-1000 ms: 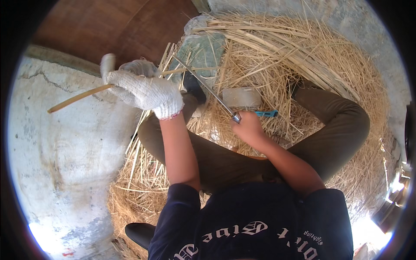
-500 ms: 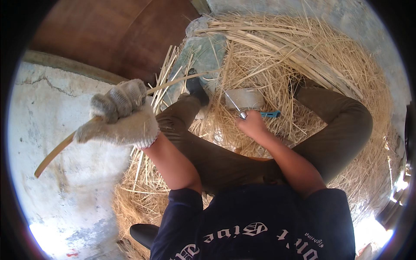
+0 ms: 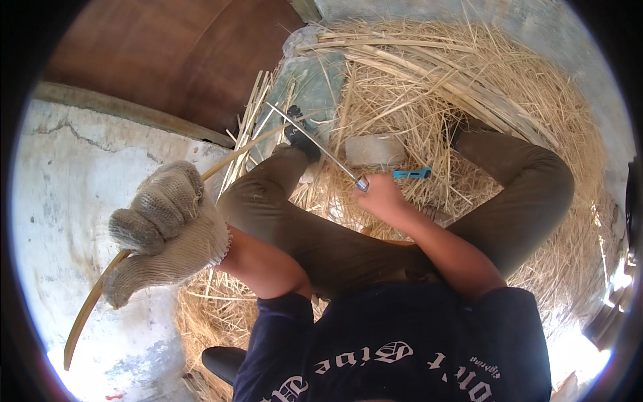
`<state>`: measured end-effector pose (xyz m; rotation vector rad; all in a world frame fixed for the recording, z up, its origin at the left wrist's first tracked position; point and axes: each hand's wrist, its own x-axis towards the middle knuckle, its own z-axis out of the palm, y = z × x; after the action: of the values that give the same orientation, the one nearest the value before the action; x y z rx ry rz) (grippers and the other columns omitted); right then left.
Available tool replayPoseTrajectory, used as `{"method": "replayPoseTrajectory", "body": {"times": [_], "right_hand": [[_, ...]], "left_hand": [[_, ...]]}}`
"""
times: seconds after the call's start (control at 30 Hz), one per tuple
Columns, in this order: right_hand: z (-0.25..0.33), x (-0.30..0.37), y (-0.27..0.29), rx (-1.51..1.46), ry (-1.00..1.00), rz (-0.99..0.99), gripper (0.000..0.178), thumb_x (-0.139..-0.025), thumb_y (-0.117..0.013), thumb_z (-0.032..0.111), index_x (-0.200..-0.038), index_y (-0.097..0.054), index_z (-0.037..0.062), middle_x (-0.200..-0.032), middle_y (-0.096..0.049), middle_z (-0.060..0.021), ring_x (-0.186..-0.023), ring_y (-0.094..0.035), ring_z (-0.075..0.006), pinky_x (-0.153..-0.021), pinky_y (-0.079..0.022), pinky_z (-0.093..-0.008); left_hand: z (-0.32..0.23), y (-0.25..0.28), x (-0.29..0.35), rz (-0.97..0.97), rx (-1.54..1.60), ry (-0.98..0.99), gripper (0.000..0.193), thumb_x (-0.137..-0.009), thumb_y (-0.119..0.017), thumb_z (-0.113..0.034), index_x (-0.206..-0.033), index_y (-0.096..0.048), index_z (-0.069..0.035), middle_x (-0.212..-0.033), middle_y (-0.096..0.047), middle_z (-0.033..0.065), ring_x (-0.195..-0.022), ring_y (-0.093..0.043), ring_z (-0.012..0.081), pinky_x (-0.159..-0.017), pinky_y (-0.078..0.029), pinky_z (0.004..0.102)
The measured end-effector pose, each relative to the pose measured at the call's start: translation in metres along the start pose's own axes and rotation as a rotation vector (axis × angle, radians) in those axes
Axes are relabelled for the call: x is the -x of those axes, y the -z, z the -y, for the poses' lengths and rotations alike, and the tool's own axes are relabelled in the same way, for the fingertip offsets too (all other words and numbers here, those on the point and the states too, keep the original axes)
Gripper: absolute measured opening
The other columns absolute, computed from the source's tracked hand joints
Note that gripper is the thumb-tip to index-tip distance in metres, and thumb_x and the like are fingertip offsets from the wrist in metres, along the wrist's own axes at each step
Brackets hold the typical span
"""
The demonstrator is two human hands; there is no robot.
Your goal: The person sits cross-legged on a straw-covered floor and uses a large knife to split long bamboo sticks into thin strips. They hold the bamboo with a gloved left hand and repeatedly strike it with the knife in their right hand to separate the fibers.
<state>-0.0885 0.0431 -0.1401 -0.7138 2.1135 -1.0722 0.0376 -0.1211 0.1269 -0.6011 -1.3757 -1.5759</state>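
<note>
My left hand [image 3: 167, 224], in a knitted grey-white work glove, is closed round a long thin bamboo strip [image 3: 234, 153]. One end of the strip bends down toward the lower left, while the other slants up to the far right. Bare and closed, my right hand [image 3: 383, 199] grips a knife [image 3: 329, 154] with a narrow bright blade pointing to the far left; its handle is mostly hidden by the fingers. In the picture the blade crosses the strip near the strip's far end; whether they touch I cannot tell. Just beyond my right hand lies a blue cutter-like tool [image 3: 412, 173].
Between my spread legs [image 3: 516, 214] a pale block [image 3: 374, 150] sits among straw-like shavings [image 3: 429, 120]. Split strips [image 3: 462, 87] lie across the pile at the back. A greenish slab [image 3: 315, 77] and brown panel [image 3: 167, 60] stand beyond; a cracked wall [image 3: 80, 194] borders the left.
My left hand has come down and nearer with the bamboo strip. My right hand has shifted slightly left, and the knife blade has swung to the left, now crossing the strip in view.
</note>
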Motion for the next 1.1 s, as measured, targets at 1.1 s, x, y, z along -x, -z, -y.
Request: {"method": "replayPoseTrajectory", "body": {"times": [1.1], "right_hand": [[0.037, 0.038, 0.024, -0.057, 0.507, -0.26, 0.018, -0.083, -0.073, 0.019, -0.086, -0.068, 0.0022, -0.059, -0.06, -0.0118, -0.053, -0.064, -0.0284, -0.054, -0.049, -0.0387]], "left_hand": [[-0.08, -0.007, 0.014, -0.227, 0.102, -0.355, 0.057, -0.1, -0.055, -0.059, -0.058, -0.036, -0.025, -0.049, -0.029, -0.0123, -0.044, -0.027, 0.0032, -0.043, -0.027, 0.0243]]}}
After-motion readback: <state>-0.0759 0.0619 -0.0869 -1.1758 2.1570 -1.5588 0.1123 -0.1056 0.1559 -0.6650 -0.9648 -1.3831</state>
